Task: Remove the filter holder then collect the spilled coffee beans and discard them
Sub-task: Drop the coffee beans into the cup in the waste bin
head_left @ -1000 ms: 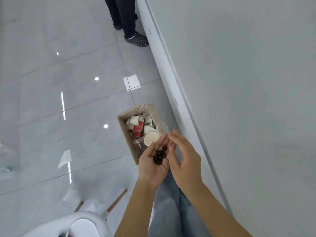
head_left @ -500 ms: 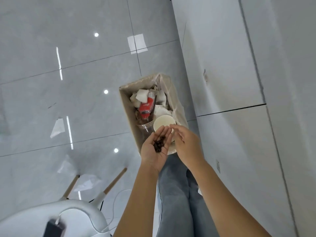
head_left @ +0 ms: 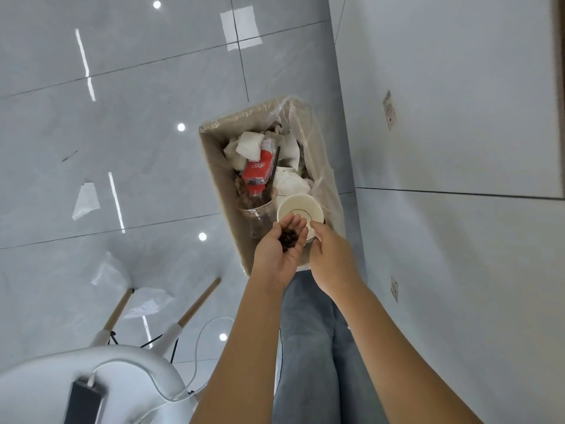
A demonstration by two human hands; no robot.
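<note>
Left hand (head_left: 279, 252): cupped, palm up, coffee beans (head_left: 288, 239) pooled near fingers, held over near end of bin (head_left: 214, 166). Right hand (head_left: 331, 255): loosely curled beside it, nothing seen held. Step: palm to be tipped fwd, beans swept off w/ right hand, kept inside rim. Bin long axis runs away from person, alongside wall (head_left: 443, 148).

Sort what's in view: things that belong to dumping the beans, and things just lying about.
Job: coffee beans cupped in left hand; right hand beside it; lined bin below.

Lying about: white chair, black device on its seat, white cable, wall sockets.
</note>
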